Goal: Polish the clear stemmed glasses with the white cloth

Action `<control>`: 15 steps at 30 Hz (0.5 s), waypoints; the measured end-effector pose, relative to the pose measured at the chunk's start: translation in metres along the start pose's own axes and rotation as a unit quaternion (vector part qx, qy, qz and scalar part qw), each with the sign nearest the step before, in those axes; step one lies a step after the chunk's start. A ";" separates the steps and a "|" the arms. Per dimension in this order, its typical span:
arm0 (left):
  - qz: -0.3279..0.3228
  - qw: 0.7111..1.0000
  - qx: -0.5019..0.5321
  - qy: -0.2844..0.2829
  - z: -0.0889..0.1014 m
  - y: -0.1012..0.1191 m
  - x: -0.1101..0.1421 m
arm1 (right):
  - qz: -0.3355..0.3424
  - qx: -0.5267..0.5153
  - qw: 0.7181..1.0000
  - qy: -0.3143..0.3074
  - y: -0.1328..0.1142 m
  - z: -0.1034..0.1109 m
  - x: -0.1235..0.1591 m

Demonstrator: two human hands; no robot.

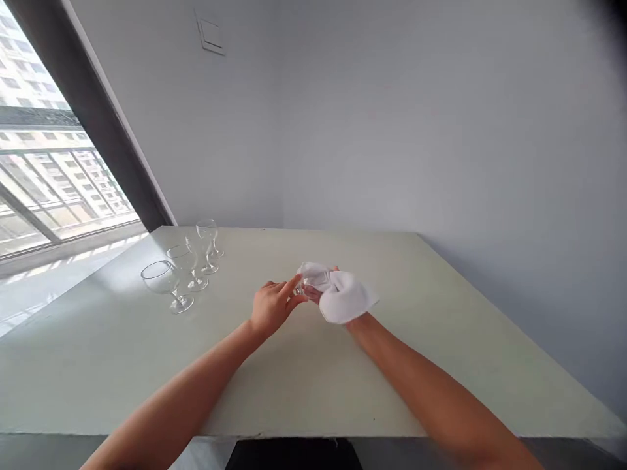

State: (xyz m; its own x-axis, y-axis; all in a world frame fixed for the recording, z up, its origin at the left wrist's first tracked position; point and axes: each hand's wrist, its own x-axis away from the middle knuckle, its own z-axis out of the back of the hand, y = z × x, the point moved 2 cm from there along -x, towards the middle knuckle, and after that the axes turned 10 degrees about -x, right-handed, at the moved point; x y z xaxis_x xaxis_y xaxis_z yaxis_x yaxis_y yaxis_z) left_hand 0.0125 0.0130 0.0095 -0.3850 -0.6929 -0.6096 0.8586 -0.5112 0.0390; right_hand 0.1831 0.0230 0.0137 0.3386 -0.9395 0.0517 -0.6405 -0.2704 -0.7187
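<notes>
My left hand (274,301) is closed, its fingers and thumb pinching a clear wine glass (298,290) near its stem above the table. Most of that glass is hidden by the fingers and by a white cloth (345,299). The cloth is bunched and folded around the glass's right side, with a loose corner hanging out to the right. My right hand (360,322) is mostly covered by the cloth and grips it against the glass; only the wrist side and a fingertip show.
Several clear stemmed glasses stand upright in a slanting row on the left of the table, the nearest glass (162,279) closest to me and the farthest glass (207,230) by the back edge. The pale table (274,385) meets grey walls (416,130); a bright window (53,150) is at left.
</notes>
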 end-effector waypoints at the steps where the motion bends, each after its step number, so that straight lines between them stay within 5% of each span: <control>1: 0.036 0.999 0.013 0.004 -0.001 0.000 0.000 | 0.013 -0.018 1.000 -0.005 0.005 -0.002 0.002; 10: 0.244 0.943 0.223 0.025 -0.005 0.030 -0.004 | 0.032 0.032 0.999 0.029 0.044 -0.028 0.029; 15: 0.211 0.932 0.295 0.010 0.010 0.035 -0.003 | 0.025 0.027 0.997 0.062 0.030 -0.019 0.021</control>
State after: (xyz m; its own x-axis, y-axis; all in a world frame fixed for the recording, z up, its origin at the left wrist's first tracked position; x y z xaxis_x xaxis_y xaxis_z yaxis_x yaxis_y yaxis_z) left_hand 0.0408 -0.0078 0.0204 -0.0438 -0.8884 -0.4569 0.5941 -0.3909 0.7030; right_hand 0.1576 -0.0091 0.0064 0.2182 -0.9710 0.0980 -0.6158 -0.2149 -0.7580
